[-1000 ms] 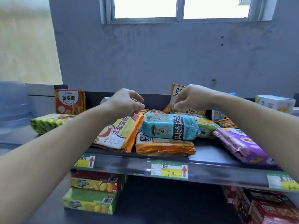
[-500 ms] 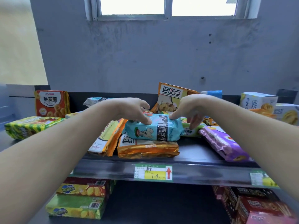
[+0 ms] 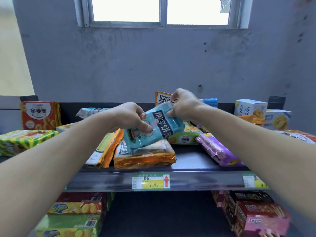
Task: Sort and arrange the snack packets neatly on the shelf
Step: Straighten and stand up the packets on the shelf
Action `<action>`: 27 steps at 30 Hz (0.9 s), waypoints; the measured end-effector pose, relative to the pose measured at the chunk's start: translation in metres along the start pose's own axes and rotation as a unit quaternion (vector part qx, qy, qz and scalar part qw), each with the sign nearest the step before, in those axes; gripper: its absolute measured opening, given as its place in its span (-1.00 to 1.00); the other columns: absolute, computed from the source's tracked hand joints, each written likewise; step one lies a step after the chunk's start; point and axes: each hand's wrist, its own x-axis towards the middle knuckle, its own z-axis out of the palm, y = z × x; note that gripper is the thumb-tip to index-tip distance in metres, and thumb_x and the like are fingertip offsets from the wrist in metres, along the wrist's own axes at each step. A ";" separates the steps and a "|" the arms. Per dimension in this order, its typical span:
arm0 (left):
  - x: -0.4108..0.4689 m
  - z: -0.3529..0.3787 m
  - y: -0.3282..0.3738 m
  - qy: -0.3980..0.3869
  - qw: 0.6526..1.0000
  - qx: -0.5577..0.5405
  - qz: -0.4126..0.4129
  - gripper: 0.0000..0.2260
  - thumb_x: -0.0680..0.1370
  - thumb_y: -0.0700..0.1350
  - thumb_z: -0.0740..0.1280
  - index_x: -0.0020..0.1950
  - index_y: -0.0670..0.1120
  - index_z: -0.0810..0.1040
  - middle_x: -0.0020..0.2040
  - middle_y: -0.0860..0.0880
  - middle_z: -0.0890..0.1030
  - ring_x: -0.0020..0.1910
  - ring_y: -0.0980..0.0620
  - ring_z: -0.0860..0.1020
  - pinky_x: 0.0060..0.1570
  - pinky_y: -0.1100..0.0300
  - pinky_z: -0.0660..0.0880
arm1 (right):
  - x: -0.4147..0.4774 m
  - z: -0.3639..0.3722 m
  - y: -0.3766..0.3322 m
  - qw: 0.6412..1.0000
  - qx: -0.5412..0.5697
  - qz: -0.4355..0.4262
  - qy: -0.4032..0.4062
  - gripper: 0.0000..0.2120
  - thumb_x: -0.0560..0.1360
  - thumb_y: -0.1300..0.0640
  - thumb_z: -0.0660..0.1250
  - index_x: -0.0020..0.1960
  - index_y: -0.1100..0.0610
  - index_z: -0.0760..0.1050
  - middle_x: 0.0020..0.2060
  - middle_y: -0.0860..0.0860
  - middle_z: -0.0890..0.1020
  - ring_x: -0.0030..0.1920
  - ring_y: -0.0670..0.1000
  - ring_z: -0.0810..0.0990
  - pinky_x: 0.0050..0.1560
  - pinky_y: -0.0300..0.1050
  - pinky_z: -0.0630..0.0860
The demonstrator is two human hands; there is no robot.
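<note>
A teal snack packet [image 3: 153, 129] with a cartoon bear and a black label band is lifted and tilted above the shelf's middle. My left hand [image 3: 130, 117] grips its lower left part, thumb across the front. My right hand [image 3: 183, 104] pinches its upper right end. Under it lies an orange-gold packet [image 3: 145, 156], and beside that leans an orange-edged white packet [image 3: 106, 151]. A purple packet [image 3: 217, 149] lies to the right. A light green packet [image 3: 184, 137] sits behind the teal one.
The dark shelf [image 3: 191, 158] has a front rail with a price tag [image 3: 151, 182]. Left stand a red-orange packet [image 3: 40, 115] and a green-yellow packet [image 3: 22, 139]. Pale boxes [image 3: 251, 107] sit at the back right. The lower shelf holds yellow-green boxes [image 3: 71, 219] and red boxes [image 3: 256, 212].
Both hands came down onto the teal packet, took hold of it and raised it off the orange-gold packet, tilting its right end upward.
</note>
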 end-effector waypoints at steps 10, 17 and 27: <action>0.005 0.010 0.041 -0.003 0.982 -0.183 0.044 -0.88 0.45 -0.24 0.42 -0.09 -0.11 0.51 -0.11 -0.12 0.68 -0.08 -0.07 0.65 -0.02 0.02 0.57 | 0.002 -0.054 0.000 0.977 0.039 -0.181 0.110 -0.71 0.38 0.27 0.44 0.03 0.07 0.45 -0.18 0.02 0.66 -0.11 0.05 0.63 -0.02 0.01 0.58; 0.043 0.028 0.077 0.096 0.941 -0.314 0.080 -0.87 0.45 -0.26 0.41 -0.07 -0.11 0.53 -0.09 -0.08 0.67 -0.11 -0.05 0.65 -0.13 0.06 0.57 | 0.024 -0.125 0.031 0.963 0.136 -0.181 0.148 -0.85 0.54 0.09 0.32 0.07 0.12 0.48 -0.18 -0.10 0.53 -0.19 -0.16 0.49 -0.28 -0.44 0.42; 0.102 0.078 0.140 0.108 0.910 -0.370 0.152 -0.68 0.44 -0.32 0.39 0.15 -0.16 0.42 0.05 -0.13 0.61 0.01 -0.11 0.62 0.04 -0.11 0.57 | 0.051 -0.152 0.106 0.991 0.107 -0.076 -0.014 -0.79 0.50 0.07 0.36 0.11 0.09 0.51 0.01 -0.02 0.63 0.04 -0.01 0.57 0.02 -0.11 0.54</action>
